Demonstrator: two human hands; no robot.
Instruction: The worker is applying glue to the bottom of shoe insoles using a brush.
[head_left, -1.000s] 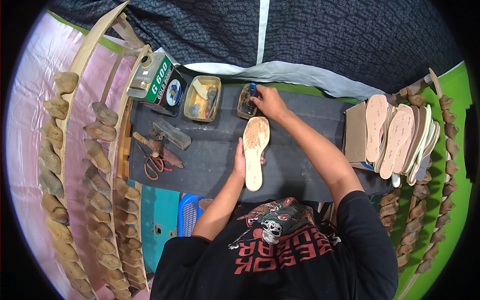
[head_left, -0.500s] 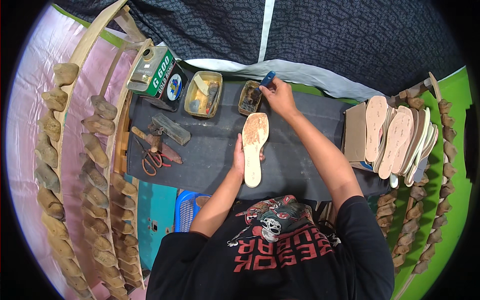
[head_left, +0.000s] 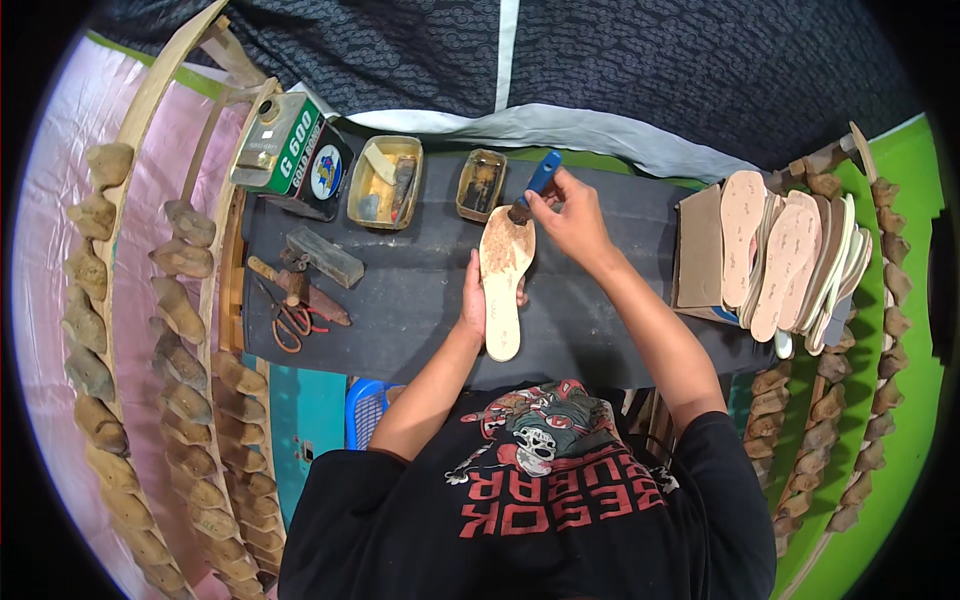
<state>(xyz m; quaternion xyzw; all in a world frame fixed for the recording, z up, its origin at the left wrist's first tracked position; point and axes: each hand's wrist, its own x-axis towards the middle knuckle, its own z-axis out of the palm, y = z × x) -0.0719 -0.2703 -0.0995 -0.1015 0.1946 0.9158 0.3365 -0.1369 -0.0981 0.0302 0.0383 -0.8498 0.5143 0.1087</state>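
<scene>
A cream insole (head_left: 503,290) is held by my left hand (head_left: 474,300), its wide end pointing away from me. Brown, patchy coating covers that wide end, while the narrow end is pale. My right hand (head_left: 572,215) grips a brush (head_left: 543,174) by its blue handle. The brush's dark tip touches the coated wide end near its far edge; the bristles are hard to make out. Just beyond the insole stands a small tub (head_left: 482,183) with dark residue inside.
A larger tub (head_left: 385,224) with tools and a green-and-silver metal can (head_left: 275,150) stand at the back left. Scissors (head_left: 290,325), a knife (head_left: 325,303) and a grey block (head_left: 326,257) lie at left. Stacked insoles (head_left: 785,260) lean on a cardboard box (head_left: 699,250) at right. Shoe lasts (head_left: 180,305) line racks on both sides.
My right hand has brought the brush from the small tub down onto the insole's wide end. My left hand still holds the insole. The whole view has shifted slightly.
</scene>
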